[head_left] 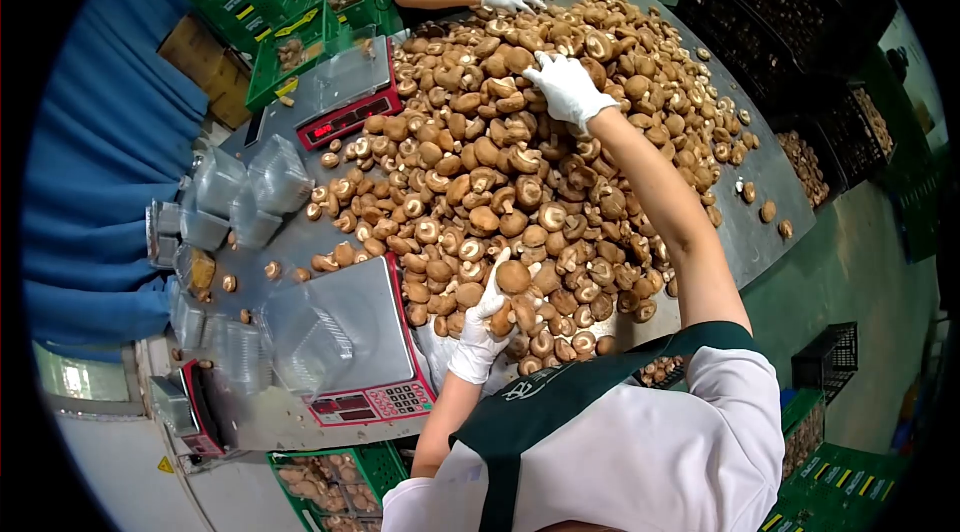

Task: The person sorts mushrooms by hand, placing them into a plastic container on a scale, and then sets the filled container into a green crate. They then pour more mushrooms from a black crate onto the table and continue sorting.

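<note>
A large heap of brown mushrooms [500, 172] covers the middle of the grey metal table [750, 222]. My left hand [483, 327], in a white glove, is at the near edge of the heap with its fingers curled round mushrooms [513, 278]. Stretched out over the far part of the heap, my right hand [568, 90], also gloved, has its fingertips on a mushroom [518, 60]; whether it grips that one is unclear. Left of my left hand, an open clear plastic box [312, 347] rests on a scale [370, 317].
A co-worker's gloved hands [512, 0] are at the heap's far edge. A second scale [350, 117] stands at the far left, near stacked clear boxes [245, 187]. Green crates [290, 52] stand beyond; black crates [830, 157] are at right.
</note>
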Available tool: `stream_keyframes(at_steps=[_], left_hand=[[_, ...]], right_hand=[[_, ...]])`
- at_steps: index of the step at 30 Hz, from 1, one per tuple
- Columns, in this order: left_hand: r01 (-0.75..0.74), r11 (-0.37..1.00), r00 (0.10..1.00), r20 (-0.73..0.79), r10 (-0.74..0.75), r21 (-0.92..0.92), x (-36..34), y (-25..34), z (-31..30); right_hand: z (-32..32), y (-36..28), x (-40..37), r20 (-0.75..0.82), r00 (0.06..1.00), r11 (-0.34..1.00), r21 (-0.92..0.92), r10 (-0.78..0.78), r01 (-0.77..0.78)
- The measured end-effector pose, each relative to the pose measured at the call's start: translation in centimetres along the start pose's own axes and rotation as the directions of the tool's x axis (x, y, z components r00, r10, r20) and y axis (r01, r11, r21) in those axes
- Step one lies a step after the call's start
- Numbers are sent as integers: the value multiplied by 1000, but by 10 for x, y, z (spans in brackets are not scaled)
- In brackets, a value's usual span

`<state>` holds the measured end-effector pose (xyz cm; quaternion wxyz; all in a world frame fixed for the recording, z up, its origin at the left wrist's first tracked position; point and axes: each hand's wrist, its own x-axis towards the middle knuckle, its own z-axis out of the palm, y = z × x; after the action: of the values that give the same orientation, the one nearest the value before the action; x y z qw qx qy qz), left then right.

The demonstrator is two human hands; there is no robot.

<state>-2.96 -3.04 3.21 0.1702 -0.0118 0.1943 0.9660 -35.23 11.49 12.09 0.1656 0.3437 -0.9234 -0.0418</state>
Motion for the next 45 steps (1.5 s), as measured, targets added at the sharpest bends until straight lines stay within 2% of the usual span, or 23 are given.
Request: stream_keyframes(at_steps=[4, 6, 8, 10, 12, 13, 14, 16, 18, 20, 24, 26, 27, 30, 31, 32, 33, 34, 35, 39, 42, 44, 45], left_hand=[[-7, 1000, 998, -56, 6, -19, -3, 4, 4], [-4, 1000, 997, -71, 2, -30, 2, 3, -7], [23, 1000, 998, -58, -23, 1, 6, 5, 5], [14, 1000, 1000, -24, -15, -20, 13, 6, -5], [0, 999, 1000, 15, 0, -46, 24, 6, -12], [1, 997, 1000, 16, 0, -82, 29, 5, -14], [4, 993, 1000, 15, -3, -117, 31, 4, -15], [35, 999, 997, -63, -36, -22, 35, 5, -25], [-2, 992, 992, -129, -14, -125, 31, 3, -28], [-22, 990, 993, -121, 5, -142, 24, 5, -24], [30, 911, 985, -145, -98, -412, 15, -13, -42], [51, 805, 995, -40, -92, -591, 13, -17, -32], [55, 888, 980, -145, -135, -456, 3, -14, -27], [-69, 924, 969, -244, -27, -375, -13, 5, -2], [-73, 914, 973, -229, -22, -400, -24, 16, -12], [-229, 935, 951, -266, 156, -271, -28, 26, -16], [-218, 823, 976, -116, 185, -525, -45, 42, -33], [-263, 798, 963, -102, 249, -542, -62, 62, -28], [-446, 881, 894, -136, 428, -159, -74, 86, 0], [-701, 643, 663, -53, 747, 308, -163, 156, -19], [-410, 301, 361, -150, 920, 861, -199, 176, -15], [207, 62, 372, -137, 918, 976, -220, 186, -32], [428, -308, 475, 79, 876, 850, -232, 189, -64]], right_hand=[[-24, 5, -5, -16, 998, 967, 252, 56, -50], [-19, 8, -14, -66, 996, 973, 225, 58, -42], [-27, 0, -27, -224, 971, 923, 385, 88, 5], [-42, -19, -49, -194, 973, 823, 568, 121, 11], [-44, -49, -73, -361, 932, 760, 602, -16, 246], [-54, -66, -88, -151, 980, 745, 638, -128, 195], [-51, -83, -102, -159, 960, 703, 655, -231, 278], [-52, -112, -124, 120, 893, 599, 779, -434, 187], [-25, -125, -148, 3, 893, 443, 869, -449, 219], [-25, -137, -162, -15, 942, 265, 958, -335, 110], [-16, -161, -186, -14, 997, 325, 945, -77, 38], [-21, -167, -188, 108, 994, 199, 974, 22, -110], [-22, -168, -189, 151, 985, 161, 973, 84, -163], [-7, -161, -191, 169, 954, 4, 984, 249, -176], [-7, -156, -193, 178, 948, 42, 980, 262, -196], [-8, -150, -195, 185, 943, 82, 973, 278, -215], [-8, -145, -196, 212, 934, 33, 972, 287, -231], [-8, -140, -198, 241, 924, -16, 969, 295, -248], [-11, -134, -200, 276, 913, -15, 959, 300, -284], [-11, -120, -203, 316, 903, -32, 947, 292, -321], [-7, -119, -198, 311, 907, 8, 945, 284, -326], [-13, -124, -190, 317, 908, 26, 941, 273, -337], [-10, -126, -186, 284, 922, 83, 946, 263, -314]])
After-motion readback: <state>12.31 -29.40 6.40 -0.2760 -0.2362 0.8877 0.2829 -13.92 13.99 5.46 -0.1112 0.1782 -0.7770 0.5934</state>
